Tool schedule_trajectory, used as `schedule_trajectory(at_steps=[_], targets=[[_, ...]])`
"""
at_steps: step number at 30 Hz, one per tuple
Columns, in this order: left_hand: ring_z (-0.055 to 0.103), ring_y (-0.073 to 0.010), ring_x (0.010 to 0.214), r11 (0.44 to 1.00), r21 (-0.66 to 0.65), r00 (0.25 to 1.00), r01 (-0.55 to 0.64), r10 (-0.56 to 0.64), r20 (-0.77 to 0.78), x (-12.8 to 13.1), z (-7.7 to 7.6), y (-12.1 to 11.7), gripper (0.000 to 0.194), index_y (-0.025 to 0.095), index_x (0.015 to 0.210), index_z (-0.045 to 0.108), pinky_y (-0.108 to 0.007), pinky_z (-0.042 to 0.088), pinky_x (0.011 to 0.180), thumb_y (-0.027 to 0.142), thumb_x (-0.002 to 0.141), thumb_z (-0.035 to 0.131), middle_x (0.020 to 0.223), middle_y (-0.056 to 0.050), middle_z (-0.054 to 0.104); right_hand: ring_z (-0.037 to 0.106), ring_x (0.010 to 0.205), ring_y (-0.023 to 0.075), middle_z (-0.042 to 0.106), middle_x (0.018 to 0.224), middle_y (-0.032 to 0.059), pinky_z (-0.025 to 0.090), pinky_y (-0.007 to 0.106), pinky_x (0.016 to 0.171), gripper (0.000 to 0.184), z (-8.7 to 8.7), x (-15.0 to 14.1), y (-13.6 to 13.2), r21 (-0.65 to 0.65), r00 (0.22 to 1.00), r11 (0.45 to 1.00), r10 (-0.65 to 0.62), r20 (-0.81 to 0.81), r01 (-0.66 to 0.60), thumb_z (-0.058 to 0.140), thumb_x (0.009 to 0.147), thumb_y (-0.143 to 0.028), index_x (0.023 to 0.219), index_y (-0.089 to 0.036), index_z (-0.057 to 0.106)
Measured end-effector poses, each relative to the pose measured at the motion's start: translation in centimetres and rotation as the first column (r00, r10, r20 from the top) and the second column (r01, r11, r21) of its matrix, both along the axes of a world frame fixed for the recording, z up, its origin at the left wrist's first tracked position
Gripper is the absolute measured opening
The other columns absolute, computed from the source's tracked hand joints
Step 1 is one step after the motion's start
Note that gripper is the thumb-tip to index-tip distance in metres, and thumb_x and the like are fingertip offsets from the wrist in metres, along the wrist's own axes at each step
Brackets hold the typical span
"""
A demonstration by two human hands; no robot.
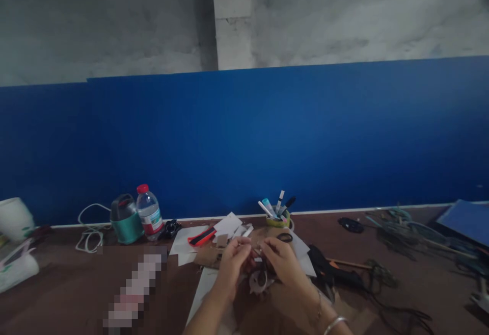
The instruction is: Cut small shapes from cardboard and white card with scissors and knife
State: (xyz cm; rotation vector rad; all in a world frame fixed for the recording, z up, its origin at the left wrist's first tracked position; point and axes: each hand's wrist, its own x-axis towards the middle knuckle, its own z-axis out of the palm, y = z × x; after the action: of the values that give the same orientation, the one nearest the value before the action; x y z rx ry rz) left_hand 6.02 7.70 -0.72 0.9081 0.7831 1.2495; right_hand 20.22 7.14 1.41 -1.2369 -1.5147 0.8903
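Observation:
My left hand point(234, 263) and my right hand point(281, 259) meet above the cluttered middle of the table, fingertips nearly together. Both are closed in a pinch; whatever lies between the fingers is too small and blurred to name. Below them is a pale curled scrap point(258, 285) beside a dark loop. A red and black utility knife point(201, 236) rests on white paper point(183, 241) to the left of my left hand. Brown cardboard point(206, 256) lies partly under the hands. Just beyond my right hand is a black ring-shaped handle point(284, 237).
Markers point(280, 202) stand in a yellow-green round holder point(272, 222) by the blue partition point(244, 141). A water bottle point(150, 213) and a teal container point(127, 229) stand left. A black glue gun point(340, 275) with its cord lies right, near tangled strands point(405, 233).

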Motion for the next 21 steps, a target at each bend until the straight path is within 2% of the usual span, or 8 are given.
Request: schedule_trajectory(at_steps=[3,5,8,10,13,15,18,21], targets=[[0.053,-0.0086,0.049,0.998,-0.058,0.997,-0.006,0.010,0.081,-0.1,0.2,0.0,0.032,0.014,0.073,0.060,-0.019,0.033,0.045,0.038,0.062,0.077,0.061,-0.001,0.064,0.040,0.047,0.0107,0.042,0.051,-0.0051,0.029,0.023,0.045,0.031,-0.2,0.1,0.3,-0.105,0.996,0.994,0.034,-0.078,-0.043,0.046,0.079,-0.045,0.063,-0.019,0.051],[0.052,-0.0087,0.048,0.996,-0.084,0.996,-0.041,0.047,0.081,-0.1,0.2,0.3,0.035,0.013,0.072,0.061,-0.018,0.031,0.044,0.040,0.058,0.080,0.061,-0.001,0.064,0.039,0.046,0.0109,0.041,0.050,-0.0052,0.029,0.023,0.044,0.033,-0.4,0.2,0.5,-0.150,0.997,0.987,0.044,-0.058,-0.053,0.043,0.080,-0.046,0.063,-0.019,0.050],[0.050,-0.0085,0.047,0.979,-0.054,0.981,-0.195,0.196,0.010,-0.2,-0.1,0.7,0.039,0.014,0.069,0.063,-0.019,0.031,0.043,0.046,0.055,0.079,0.057,0.000,0.062,0.050,0.058,0.0145,0.052,0.060,-0.0004,0.039,0.025,0.056,0.023,-0.3,0.7,0.4,-0.037,0.989,0.999,0.034,0.141,-0.029,0.043,0.079,-0.034,0.069,-0.017,0.056],[0.046,-0.0073,0.044,0.952,0.004,0.951,-0.305,0.305,-0.051,-0.2,-0.4,1.0,0.038,0.014,0.063,0.061,-0.019,0.031,0.043,0.048,0.056,0.077,0.050,0.003,0.056,0.055,0.075,0.0188,0.060,0.077,0.0044,0.042,0.029,0.071,0.018,0.0,1.1,-0.1,0.073,0.928,0.992,0.071,0.366,-0.105,0.050,0.069,-0.021,0.080,-0.017,0.063],[0.044,-0.0072,0.042,0.927,0.071,0.918,-0.368,0.374,-0.129,-0.4,-0.8,1.3,0.038,0.014,0.061,0.061,-0.019,0.032,0.043,0.050,0.060,0.074,0.047,0.004,0.054,0.051,0.102,0.0273,0.059,0.109,0.0098,0.037,0.039,0.088,0.040,0.3,1.4,-1.0,0.042,0.748,0.965,0.173,0.641,-0.260,0.055,0.055,-0.013,0.092,-0.021,0.068],[0.047,-0.0088,0.043,0.929,0.076,0.916,-0.363,0.371,-0.153,-0.4,-0.8,1.4,0.038,0.014,0.064,0.064,-0.019,0.034,0.042,0.051,0.062,0.072,0.049,0.002,0.058,0.040,0.119,0.0326,0.049,0.130,0.0102,0.032,0.046,0.095,0.048,0.3,1.3,-1.5,-0.015,0.658,0.959,0.205,0.724,-0.282,0.056,0.054,-0.013,0.098,-0.025,0.068],[0.056,-0.0136,0.048,0.923,0.036,0.912,-0.382,0.383,-0.148,-0.4,-0.7,1.5,0.040,0.014,0.067,0.065,-0.020,0.037,0.041,0.052,0.060,0.073,0.054,-0.001,0.063,0.024,0.133,0.0335,0.039,0.141,0.0094,0.022,0.049,0.102,0.048,-0.2,1.1,-1.7,-0.055,0.591,0.960,0.215,0.778,-0.276,0.057,0.056,-0.015,0.102,-0.026,0.066],[0.062,-0.0173,0.055,0.916,0.012,0.906,-0.400,0.398,-0.142,-0.4,-0.5,1.4,0.039,0.014,0.070,0.066,-0.020,0.039,0.040,0.051,0.060,0.073,0.061,-0.003,0.066,0.029,0.131,0.0308,0.046,0.135,0.0097,0.020,0.046,0.104,0.044,-0.2,1.0,-1.7,-0.024,0.600,0.960,0.193,0.776,-0.277,0.055,0.057,-0.015,0.099,-0.023,0.064]])
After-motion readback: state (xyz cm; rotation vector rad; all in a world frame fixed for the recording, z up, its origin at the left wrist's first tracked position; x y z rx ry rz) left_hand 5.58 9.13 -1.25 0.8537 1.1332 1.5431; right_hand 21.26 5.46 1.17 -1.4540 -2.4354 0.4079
